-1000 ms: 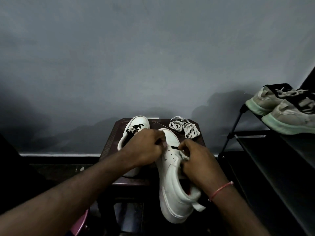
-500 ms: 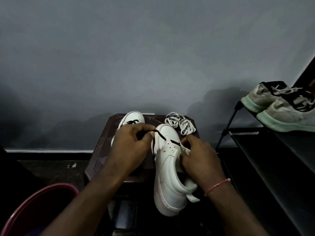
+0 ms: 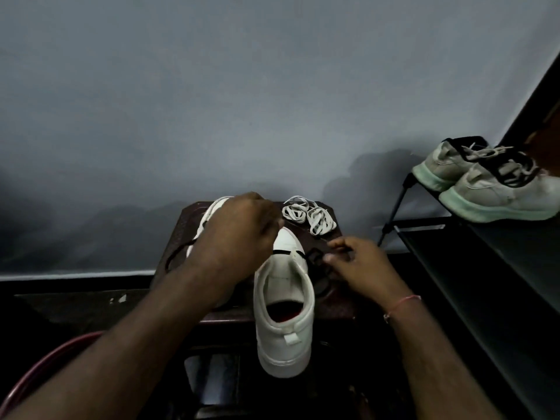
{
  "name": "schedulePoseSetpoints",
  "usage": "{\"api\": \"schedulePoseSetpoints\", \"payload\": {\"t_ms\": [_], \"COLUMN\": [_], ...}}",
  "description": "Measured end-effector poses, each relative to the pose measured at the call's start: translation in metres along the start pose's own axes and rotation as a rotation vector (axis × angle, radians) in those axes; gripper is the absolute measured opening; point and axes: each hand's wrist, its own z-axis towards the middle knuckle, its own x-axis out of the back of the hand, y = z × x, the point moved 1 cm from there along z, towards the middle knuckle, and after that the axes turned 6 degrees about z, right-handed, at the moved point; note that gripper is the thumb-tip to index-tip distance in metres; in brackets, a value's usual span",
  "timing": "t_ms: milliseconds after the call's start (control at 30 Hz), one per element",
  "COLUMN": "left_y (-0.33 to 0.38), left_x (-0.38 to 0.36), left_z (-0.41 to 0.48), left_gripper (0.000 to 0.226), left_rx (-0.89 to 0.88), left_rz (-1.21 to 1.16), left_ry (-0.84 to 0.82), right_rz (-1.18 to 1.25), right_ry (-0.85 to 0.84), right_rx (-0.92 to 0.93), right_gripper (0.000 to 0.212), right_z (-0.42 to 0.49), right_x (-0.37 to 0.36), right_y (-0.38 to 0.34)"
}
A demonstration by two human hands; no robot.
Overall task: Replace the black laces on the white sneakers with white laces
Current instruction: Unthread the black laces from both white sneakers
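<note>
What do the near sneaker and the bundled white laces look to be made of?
Near sneaker: smooth matte white upper, probably leather or a synthetic version; no weave visible. White laces: flat woven fabric, judging by their limp, ribbon-like loops on the brown stool.

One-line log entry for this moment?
step: unlacing | right hand: pulling black lace | left hand: on sneaker | white laces: unused

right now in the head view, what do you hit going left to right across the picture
red tub rim → left hand → white laces → right hand → grey sneakers on the rack
</note>
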Motion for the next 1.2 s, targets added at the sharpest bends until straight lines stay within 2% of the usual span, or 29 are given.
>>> {"api": "schedulePoseSetpoints", "payload": {"t_ms": [67, 100, 167, 267, 367, 433, 500, 600, 700, 800, 900, 967, 1033, 1100, 1133, 1200], "left_y": [0.013, 0.018, 0.025, 0.028, 0.029, 0.031, 0.034, 0.037, 0.031, 0.024, 0.033, 0.046, 0.055, 0.060, 0.059, 0.055], "left_x": [-0.007, -0.012, -0.023, -0.045, -0.060, -0.064, -0.066, -0.071, -0.072, -0.073, -0.081, -0.084, -0.085, -0.082, -0.081, -0.079], "left_z": [-0.001, 0.000, 0.002, 0.005, 0.008, 0.017, 0.031, 0.050, 0.053, 0.056, 0.053, 0.051, 0.051, 0.050, 0.051, 0.052], "left_gripper": [0.023, 0.019, 0.013, 0.011, 0.020, 0.035, 0.041, 0.020, 0.021, 0.002, 0.040, 0.053, 0.043, 0.021, 0.010, 0.012], "left_rx": [-0.013, -0.016, -0.020, -0.010, -0.017, -0.041, -0.034, -0.035, 0.075, 0.089, 0.088, 0.070, 0.052, 0.045, 0.056, 0.143], "left_rz": [-0.033, -0.038, -0.121, -0.168, -0.034, 0.006, -0.013, -0.070, -0.263, -0.333, -0.629, -0.812, -0.943, -0.990, -0.974, -0.932], "left_ry": [-0.011, -0.030, -0.101, -0.286, -0.401, -0.465, -0.530, -0.562, -0.573, -0.413, -0.523, -0.607, -0.690, -0.753, -0.741, -0.670], "right_rz": [-0.121, -0.216, -0.327, -0.351, -0.137, 0.239, 0.636, 0.882, 1.125, 1.134, 1.130, 1.136, 1.152, 1.161, 1.153, 1.135], "right_ry": [-0.153, -0.172, -0.147, -0.069, 0.055, 0.110, 0.101, 0.084, 0.182, 0.242, 0.070, -0.044, -0.090, -0.107, -0.107, -0.071], "right_rx": [0.029, 0.061, 0.102, 0.047, 0.064, 0.118, 0.139, 0.076, -0.049, -0.081, -0.071, -0.060, -0.050, -0.042, -0.043, -0.065], "right_gripper": [0.043, 0.042, 0.028, 0.011, 0.013, 0.019, 0.017, 0.011, 0.013, 0.011, 0.010, 0.011, 0.013, 0.014, 0.014, 0.011], "right_z": [0.000, 0.000, 0.002, 0.005, 0.004, 0.000, -0.005, -0.011, -0.009, -0.007, -0.012, -0.016, -0.018, -0.018, -0.018, -0.016], "right_x": [-0.010, -0.014, -0.017, -0.012, 0.005, 0.019, 0.028, 0.035, 0.043, 0.051, 0.046, 0.043, 0.047, 0.053, 0.055, 0.055], "right_y": [0.007, 0.009, 0.009, 0.009, 0.008, 0.001, -0.007, -0.016, -0.012, -0.005, -0.014, -0.021, -0.022, -0.019, -0.017, -0.015]}}
